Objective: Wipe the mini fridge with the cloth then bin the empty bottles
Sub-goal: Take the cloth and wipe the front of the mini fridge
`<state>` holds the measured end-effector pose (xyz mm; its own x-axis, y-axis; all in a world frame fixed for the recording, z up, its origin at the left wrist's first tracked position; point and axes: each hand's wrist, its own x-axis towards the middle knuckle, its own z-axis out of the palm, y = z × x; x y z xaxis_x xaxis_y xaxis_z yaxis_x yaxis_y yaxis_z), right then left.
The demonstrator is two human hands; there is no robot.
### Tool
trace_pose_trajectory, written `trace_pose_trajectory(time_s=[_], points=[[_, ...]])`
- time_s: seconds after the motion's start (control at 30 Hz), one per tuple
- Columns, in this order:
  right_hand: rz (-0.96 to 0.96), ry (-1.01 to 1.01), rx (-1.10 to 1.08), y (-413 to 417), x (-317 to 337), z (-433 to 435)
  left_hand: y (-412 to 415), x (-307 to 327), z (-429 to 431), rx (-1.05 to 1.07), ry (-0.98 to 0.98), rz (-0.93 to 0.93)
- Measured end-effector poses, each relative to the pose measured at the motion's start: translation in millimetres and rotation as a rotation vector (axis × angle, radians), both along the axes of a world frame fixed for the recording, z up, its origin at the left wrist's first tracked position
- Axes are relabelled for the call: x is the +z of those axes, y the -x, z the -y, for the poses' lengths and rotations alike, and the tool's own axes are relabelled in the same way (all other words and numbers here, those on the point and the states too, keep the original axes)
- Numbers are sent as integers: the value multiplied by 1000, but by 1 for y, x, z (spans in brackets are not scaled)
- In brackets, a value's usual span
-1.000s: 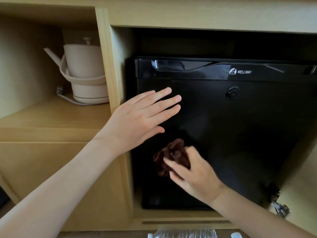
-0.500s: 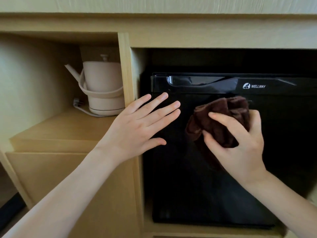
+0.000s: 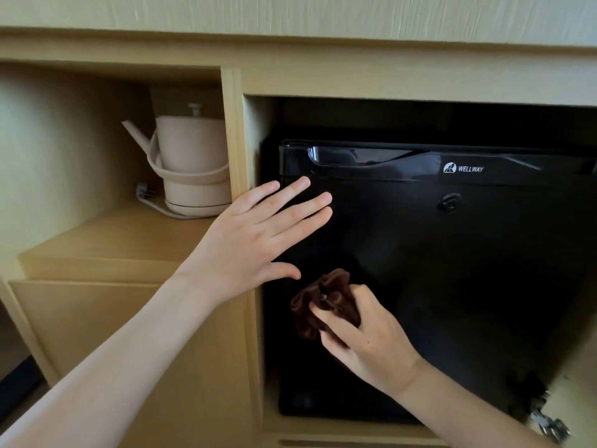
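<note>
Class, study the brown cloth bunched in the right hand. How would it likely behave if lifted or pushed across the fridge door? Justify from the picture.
The brown cloth is probably floppy: it crumples into folds in the right hand. It seems light, since a few fingers hold it. On the glossy mini fridge door it would likely slide easily.

The mini fridge [image 3: 452, 270] stands in the right compartment of the cabinet [image 3: 387, 76], and the kettle [image 3: 190, 163] on the shelf [image 3: 113, 240] in the left one. On the fridge door, the left hand [image 3: 255, 240] lies above the right hand [image 3: 365, 337] and the cloth [image 3: 323, 299].
</note>
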<state>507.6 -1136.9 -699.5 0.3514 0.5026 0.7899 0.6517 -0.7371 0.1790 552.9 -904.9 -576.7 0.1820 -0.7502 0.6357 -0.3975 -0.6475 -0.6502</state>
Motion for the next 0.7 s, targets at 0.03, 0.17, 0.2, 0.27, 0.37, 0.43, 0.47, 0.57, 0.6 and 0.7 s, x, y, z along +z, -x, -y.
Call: trace_pose_trajectory(time_s=[0.03, 0.17, 0.2, 0.27, 0.37, 0.43, 0.47, 0.57, 0.6, 0.7], points=[[-19, 3, 2, 2, -1, 3, 1, 1, 0, 1, -2, -2], [8, -156, -12, 9, 14, 7, 3, 2, 0, -16, 1, -14], [37, -230, -12, 10, 24, 7, 3, 2, 1, -23, 5, -8], [98, -335, -19, 9, 47, 8, 3, 2, 1, -33, 11, 1], [130, -404, -51, 5, 75, 11, 3, 1, 2, -38, 22, 2], [93, -457, -55, 3, 77, 6, 2, 0, 3, -41, 33, 15], [81, -477, -46, 2, 72, 2, 1, -1, 3, -40, 39, 25], [56, -401, -4, 0, 45, -12, -2, -3, 4, -50, 69, 60], [42, -334, -12, -1, 34, -15, -3, -4, 4, -57, 74, 61], [52, -68, -45, -2, 1, -18, -4, -4, 3, -52, 66, 49]])
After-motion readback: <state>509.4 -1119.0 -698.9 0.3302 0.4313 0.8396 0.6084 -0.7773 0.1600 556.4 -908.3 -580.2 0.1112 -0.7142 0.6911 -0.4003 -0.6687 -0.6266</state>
